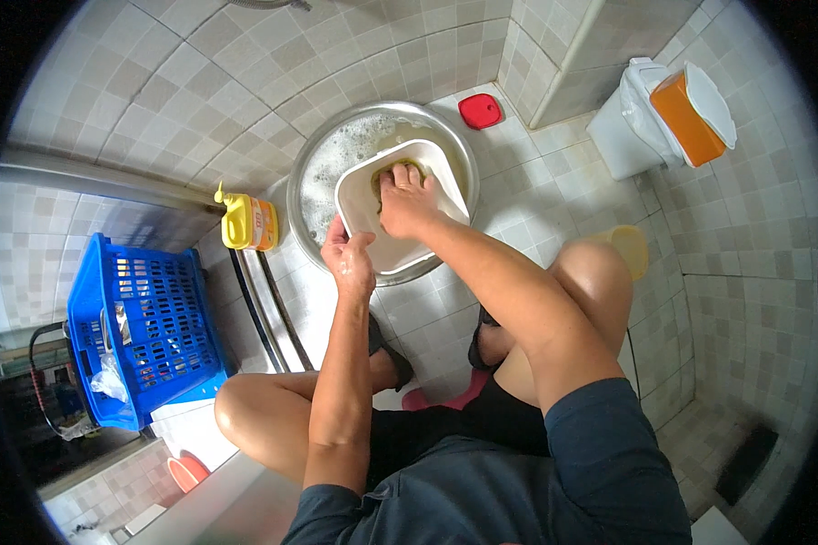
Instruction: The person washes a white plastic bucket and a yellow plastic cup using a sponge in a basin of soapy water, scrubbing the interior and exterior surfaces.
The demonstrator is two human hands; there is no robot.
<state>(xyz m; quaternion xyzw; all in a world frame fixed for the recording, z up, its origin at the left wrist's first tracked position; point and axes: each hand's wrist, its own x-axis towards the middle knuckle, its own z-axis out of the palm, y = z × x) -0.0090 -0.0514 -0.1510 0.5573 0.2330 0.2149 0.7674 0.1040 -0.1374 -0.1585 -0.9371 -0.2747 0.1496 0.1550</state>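
A large round metal basin (315, 184) of foamy water stands on the tiled floor before me. Over it, tilted, is a white rectangular plastic tub (399, 255). My left hand (349, 255) grips the tub's near left rim, thumb and fingers on either side of it. Inside the tub, my right hand (409, 201) presses a yellow-green scouring pad (376, 182) against the inner surface; the palm and fingers cover most of the pad. Soap suds (334, 160) float on the water at the basin's left side.
A yellow pump jug (249, 221) stands left of the basin, near a blue plastic crate (157, 320). A red lid (480, 111) lies by the wall. A white bin (624, 129) with an orange part is at upper right; a yellowish container (632, 251) is beside my right knee.
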